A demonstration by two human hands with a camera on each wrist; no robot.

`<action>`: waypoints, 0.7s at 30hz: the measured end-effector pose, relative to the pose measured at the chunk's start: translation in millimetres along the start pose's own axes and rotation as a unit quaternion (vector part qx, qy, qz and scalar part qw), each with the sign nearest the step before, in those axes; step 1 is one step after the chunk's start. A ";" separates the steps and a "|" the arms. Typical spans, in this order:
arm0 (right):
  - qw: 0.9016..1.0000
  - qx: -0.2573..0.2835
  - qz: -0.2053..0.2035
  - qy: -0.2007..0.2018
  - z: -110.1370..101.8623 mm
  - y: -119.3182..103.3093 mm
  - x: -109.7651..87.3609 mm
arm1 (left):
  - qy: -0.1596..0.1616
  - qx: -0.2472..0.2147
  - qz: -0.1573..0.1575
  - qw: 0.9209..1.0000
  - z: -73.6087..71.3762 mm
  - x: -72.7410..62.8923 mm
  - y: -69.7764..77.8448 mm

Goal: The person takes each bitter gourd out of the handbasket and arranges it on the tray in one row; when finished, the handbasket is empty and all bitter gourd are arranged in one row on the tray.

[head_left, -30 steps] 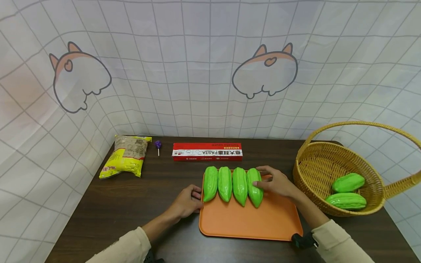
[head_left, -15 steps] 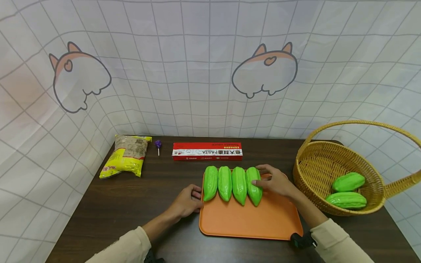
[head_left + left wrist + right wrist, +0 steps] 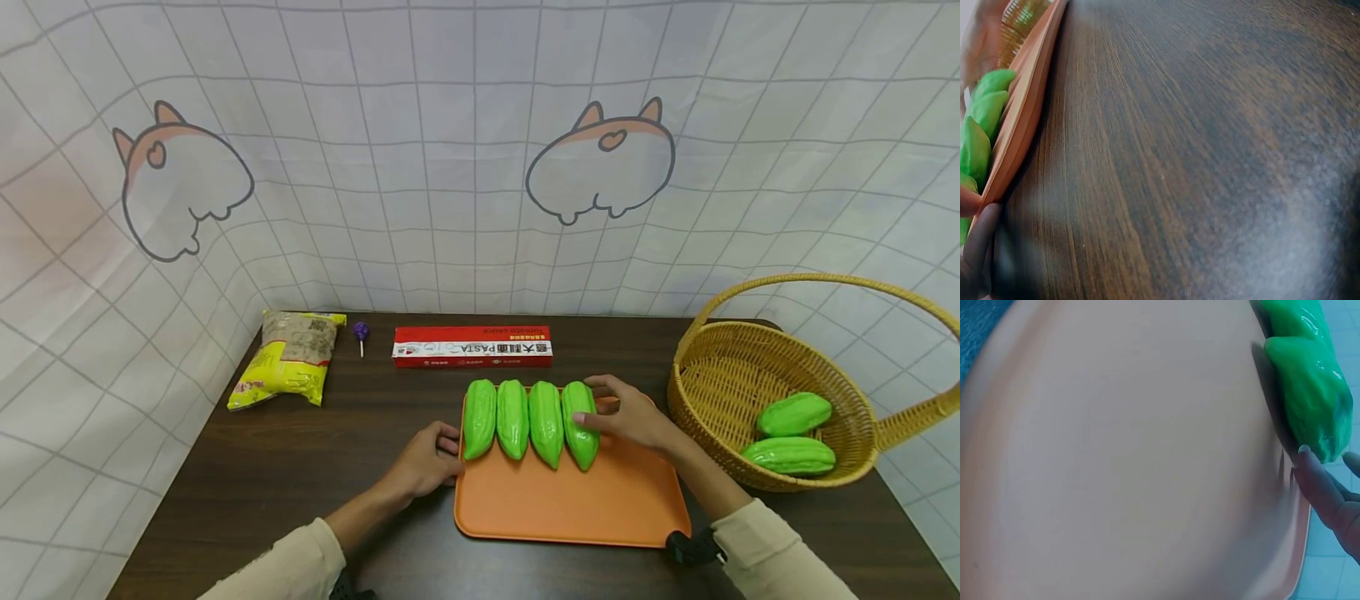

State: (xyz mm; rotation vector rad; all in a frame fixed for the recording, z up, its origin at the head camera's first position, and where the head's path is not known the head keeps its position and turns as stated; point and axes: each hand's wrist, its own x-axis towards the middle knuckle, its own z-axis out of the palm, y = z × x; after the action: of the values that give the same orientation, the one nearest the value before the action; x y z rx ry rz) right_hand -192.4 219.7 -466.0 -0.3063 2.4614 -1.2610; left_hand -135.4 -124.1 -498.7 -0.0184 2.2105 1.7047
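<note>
Several glossy green bitter melons stand side by side along the back of an orange tray [image 3: 566, 508], pointed ends toward me. My left hand [image 3: 423, 462] pinches the tray's left rim, thumb and finger on its edge in the left wrist view. The rightmost bitter melon [image 3: 579, 429] has my right hand [image 3: 633, 417] at its right side. In the right wrist view, a fingertip touches the near end of this melon [image 3: 1316, 394], and the fingers are loosely extended, not wrapped round it. The left hand's other fingers are partly hidden.
A wicker basket [image 3: 708, 425] with a tall handle stands at the right, holding two more green bitter melons [image 3: 791, 457]. Behind the tray lies a red pasta box [image 3: 472, 347]. A purple lollipop [image 3: 361, 332] and a yellow bag [image 3: 288, 358] are at the back left.
The rightmost bitter melon has shifted very slightly back and left against its neighbour, with my right hand at its side. My left hand stays on the tray rim.
</note>
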 end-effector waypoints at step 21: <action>0.999 -0.033 -0.020 0.026 -22.4 -7.0 -20.0 | 0.001 0.017 -0.004 1.000 -1.1 -0.5 0.6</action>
State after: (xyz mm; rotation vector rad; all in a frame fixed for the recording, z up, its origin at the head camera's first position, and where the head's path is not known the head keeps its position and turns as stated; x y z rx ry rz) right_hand -183.1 239.1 -443.9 -0.3446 2.5569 -1.2210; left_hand -135.3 -125.1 -497.8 -0.0198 2.2385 1.6631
